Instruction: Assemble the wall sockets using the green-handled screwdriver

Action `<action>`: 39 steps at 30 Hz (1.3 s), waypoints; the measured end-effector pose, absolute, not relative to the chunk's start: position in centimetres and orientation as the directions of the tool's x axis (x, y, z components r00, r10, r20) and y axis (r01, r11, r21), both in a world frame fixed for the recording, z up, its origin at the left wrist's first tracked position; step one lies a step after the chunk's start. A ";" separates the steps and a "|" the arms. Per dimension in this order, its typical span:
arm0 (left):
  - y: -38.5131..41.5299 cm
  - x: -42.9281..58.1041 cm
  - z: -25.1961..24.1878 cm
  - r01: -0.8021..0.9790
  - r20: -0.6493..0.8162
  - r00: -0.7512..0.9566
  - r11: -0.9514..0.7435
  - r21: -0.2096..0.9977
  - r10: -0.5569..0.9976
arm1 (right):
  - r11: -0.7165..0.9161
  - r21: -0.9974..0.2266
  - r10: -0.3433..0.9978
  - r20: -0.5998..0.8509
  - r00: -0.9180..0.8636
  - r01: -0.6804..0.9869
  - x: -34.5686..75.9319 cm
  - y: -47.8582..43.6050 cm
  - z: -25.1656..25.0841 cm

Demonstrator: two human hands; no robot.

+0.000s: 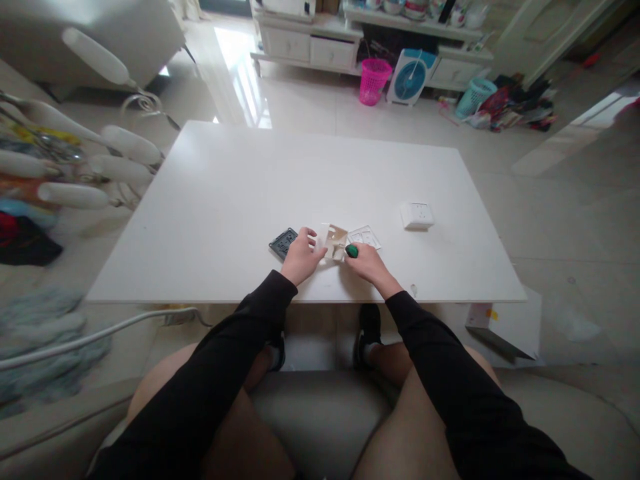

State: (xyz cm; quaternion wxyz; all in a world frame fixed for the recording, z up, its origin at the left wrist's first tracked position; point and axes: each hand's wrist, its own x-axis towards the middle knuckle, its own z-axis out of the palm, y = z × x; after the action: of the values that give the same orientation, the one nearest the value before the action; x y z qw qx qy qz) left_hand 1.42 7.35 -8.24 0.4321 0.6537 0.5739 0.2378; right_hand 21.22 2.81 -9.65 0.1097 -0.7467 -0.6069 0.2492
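My left hand (300, 257) is closed on a white plastic socket part (334, 241) that stands tilted on the white table (225, 200). My right hand (369, 263) grips a green-handled tool (352, 251), probably a screwdriver, with its tip hidden against that part. A dark grey socket piece (283, 242) lies just left of my left hand. A flat white cover plate (365, 236) lies behind my right hand. A whole white wall socket (417, 215) sits further right, apart from both hands.
A clothes rack with white pegs (100, 160) stands left of the table. On the floor beyond are a pink basket (374, 81), a small fan (413, 75) and a teal basket (475, 95). A cardboard box (500, 327) lies under the table's right corner.
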 end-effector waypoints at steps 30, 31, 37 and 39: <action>8.5 1.0 -8.3 0.430 -0.062 0.094 0.016 0.903 0.994 | -0.291 -0.550 0.956 -0.131 0.264 0.783 21.9 3.0 -8.9; 8.6 1.0 -8.5 0.389 -0.145 0.110 0.091 0.917 0.983 | -0.293 -0.598 0.950 -0.095 0.297 0.746 22.2 3.2 -8.8; 7.8 0.9 -9.1 0.559 -0.470 0.361 0.216 0.801 0.806 | -0.299 -0.612 0.940 -0.055 0.338 0.732 22.9 3.2 -8.6; 7.3 0.8 -9.1 0.662 -0.538 0.417 0.161 0.732 0.732 | -0.310 -0.553 0.944 -0.085 0.318 0.773 22.6 3.0 -8.6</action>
State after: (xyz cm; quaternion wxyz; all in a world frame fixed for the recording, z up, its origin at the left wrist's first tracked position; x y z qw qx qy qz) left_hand 0.80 7.28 -9.07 0.5387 0.6469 0.5387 0.0324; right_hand 22.61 3.01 -8.55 0.2115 -0.7837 -0.5479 0.2024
